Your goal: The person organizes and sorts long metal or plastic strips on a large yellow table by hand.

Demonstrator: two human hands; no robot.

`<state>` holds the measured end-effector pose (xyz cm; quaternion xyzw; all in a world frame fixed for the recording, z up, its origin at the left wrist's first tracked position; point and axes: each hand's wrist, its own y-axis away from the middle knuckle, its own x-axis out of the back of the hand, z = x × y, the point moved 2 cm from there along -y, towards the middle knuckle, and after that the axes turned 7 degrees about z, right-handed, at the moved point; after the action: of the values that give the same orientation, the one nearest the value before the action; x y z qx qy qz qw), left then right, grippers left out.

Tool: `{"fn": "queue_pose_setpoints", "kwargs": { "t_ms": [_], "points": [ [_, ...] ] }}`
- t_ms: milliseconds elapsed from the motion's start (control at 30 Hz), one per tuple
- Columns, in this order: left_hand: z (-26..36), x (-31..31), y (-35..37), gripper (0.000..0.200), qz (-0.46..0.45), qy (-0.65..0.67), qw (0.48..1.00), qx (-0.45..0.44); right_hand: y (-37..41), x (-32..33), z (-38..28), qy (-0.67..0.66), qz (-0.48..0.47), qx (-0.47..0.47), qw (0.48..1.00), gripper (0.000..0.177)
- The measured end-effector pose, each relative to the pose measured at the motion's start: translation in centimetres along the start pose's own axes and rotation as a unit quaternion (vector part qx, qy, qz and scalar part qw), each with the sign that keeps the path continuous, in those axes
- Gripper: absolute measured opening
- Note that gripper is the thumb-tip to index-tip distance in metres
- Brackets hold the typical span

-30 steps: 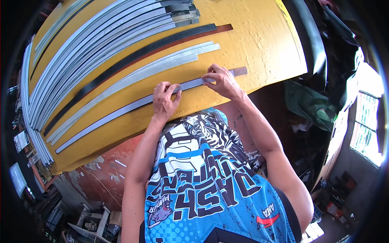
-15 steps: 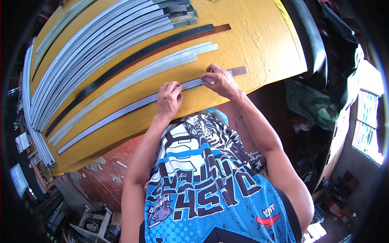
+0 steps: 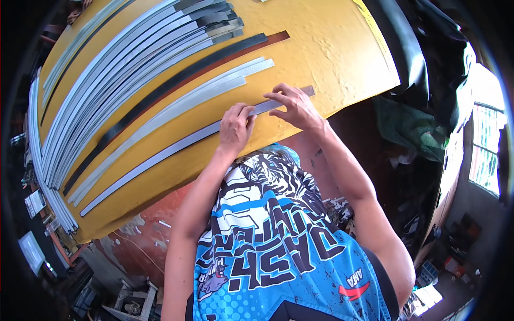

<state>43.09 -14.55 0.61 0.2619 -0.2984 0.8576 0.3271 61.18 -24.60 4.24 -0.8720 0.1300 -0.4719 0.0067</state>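
Note:
A long white strip (image 3: 160, 160) lies along the near edge of the yellow tabletop, over a darker strip whose brown end (image 3: 307, 91) shows at the right. My left hand (image 3: 234, 127) rests on it with curled fingers and the fingertips pressed together at the strip. Farther along, my right hand (image 3: 297, 108) is over the same strip near the brown end, its thumb and fingers apart. The strip's surface under both hands is partly hidden.
Beyond lie pale strips (image 3: 214, 83), a black strip (image 3: 176, 99) beside a brown one (image 3: 276, 38), and a stack of grey-white strips (image 3: 128, 69). Another person's hand (image 3: 73, 17) shows at the far left. Dark sheeting (image 3: 409, 59) hangs past the table's right edge.
My left hand has slid right along the strip, closer to my right hand. The right thumb and fingers have spread apart. The whole view has shifted slightly.

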Motion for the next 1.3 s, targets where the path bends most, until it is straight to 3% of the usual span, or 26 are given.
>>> {"fn": "queue_pose_setpoints", "kwargs": {
  "t_ms": [267,767,1300],
  "points": [
    [0.4,-0.1,-0.1,0.019,0.021,-0.032,0.999,0.009,1.2,1.0,2.5,0.015,0.035,-0.022,0.999,0.026],
    [0.0,-0.2,0.2,0.021,0.027,-0.045,0.999,0.012,2.7,1.1,5.0,-0.031,0.096,-0.040,0.994,0.022],
    [-0.1,0.1,0.2,0.021,0.014,-0.042,0.999,0.014,2.3,1.2,4.9,-0.015,0.069,-0.027,0.997,0.025]
  ]
}}
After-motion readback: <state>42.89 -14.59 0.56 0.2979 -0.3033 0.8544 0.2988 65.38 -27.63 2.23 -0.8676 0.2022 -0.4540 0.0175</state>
